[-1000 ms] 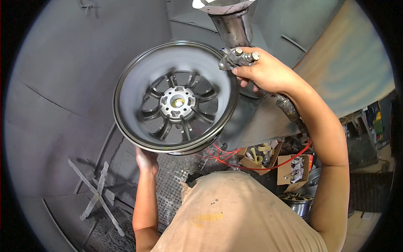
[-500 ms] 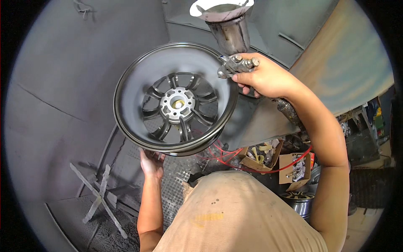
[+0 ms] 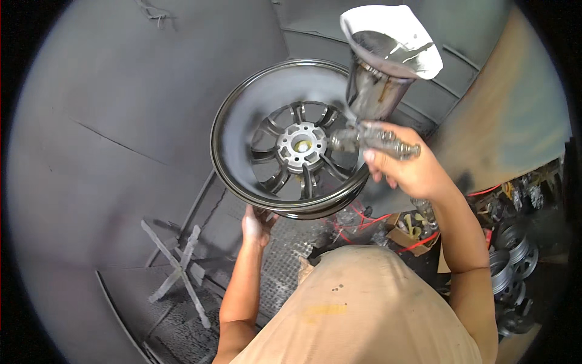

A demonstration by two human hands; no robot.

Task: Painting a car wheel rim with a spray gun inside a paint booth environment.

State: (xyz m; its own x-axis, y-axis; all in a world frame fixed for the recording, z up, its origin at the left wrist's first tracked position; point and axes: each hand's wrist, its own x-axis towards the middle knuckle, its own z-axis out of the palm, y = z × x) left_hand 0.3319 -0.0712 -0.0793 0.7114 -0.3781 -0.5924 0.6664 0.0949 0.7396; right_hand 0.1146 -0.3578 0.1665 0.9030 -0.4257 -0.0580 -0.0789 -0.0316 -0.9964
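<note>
A car wheel rim (image 3: 225, 173), dark at its lip with a grey inner barrel, is tilted with its open back toward me. Its silver hub and several dark spokes show inside. From below, my left hand (image 3: 257, 225) is at the lower edge of the rim, its fingertips partly hidden behind it. My right hand (image 3: 407, 162) is wrapped round a metal spray gun (image 3: 377, 141), with the nozzle over the right part of the wheel. On top of the gun stands a stained metal cup (image 3: 379, 91) with a white paper liner (image 3: 418, 39) flaring out.
Grey sheet walls (image 3: 127, 103) surround the wheel, with a curved stained panel (image 3: 515, 103) at right. A cross-shaped stand (image 3: 180, 265) is at lower left. A red hose (image 3: 418, 244), a box of scraps (image 3: 413, 230) and several other wheels (image 3: 512, 267) lie at lower right.
The view has shifted, so everything lies further right. My right hand has brought the spray gun from the wheel's upper right edge inward and down, nearer the hub. My left hand stays below the rim.
</note>
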